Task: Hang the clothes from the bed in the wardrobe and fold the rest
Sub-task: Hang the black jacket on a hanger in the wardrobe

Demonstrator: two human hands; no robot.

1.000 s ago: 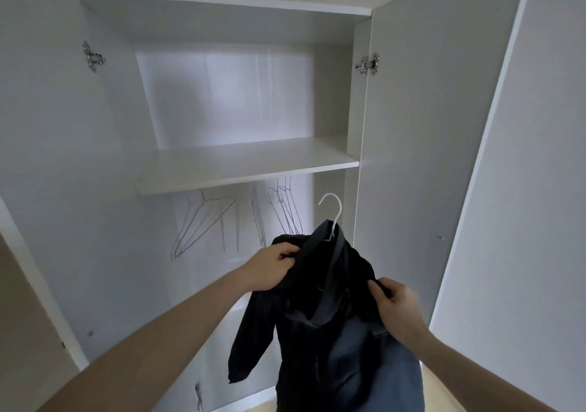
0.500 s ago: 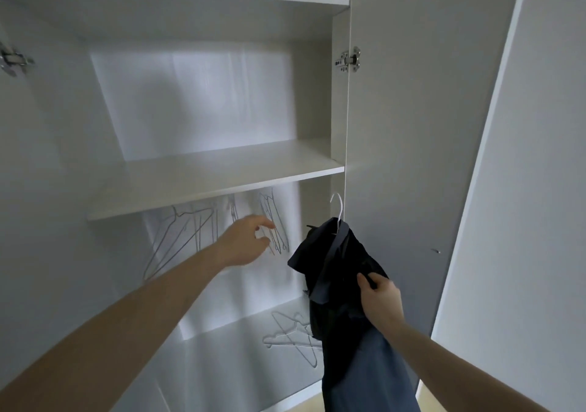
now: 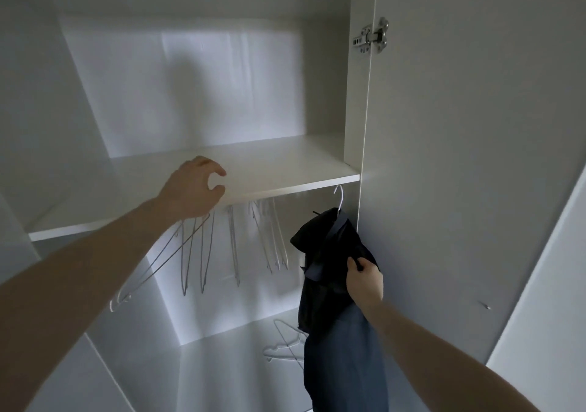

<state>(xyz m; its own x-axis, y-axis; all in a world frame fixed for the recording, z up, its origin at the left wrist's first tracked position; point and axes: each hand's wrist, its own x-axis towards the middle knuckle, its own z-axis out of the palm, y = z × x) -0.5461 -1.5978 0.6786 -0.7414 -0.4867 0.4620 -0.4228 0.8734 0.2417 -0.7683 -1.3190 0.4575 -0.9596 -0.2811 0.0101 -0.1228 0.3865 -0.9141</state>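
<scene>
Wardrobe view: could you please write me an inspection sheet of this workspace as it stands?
Surface: white shelf, bare where visible; wardrobe floor below.
Job's things: dark jacket on a white hanger, hook up by the shelf's underside; whether it is on a rail cannot be told.
Clutter: empty hangers hanging under the shelf; one hanger lying on the floor.
Grips: left hand at the shelf's front edge, fingers loosely curled, holding nothing; right hand pinches the jacket.
Cables: nothing seen.
Surroundings: open door on the right, metal hinge at its top.
</scene>
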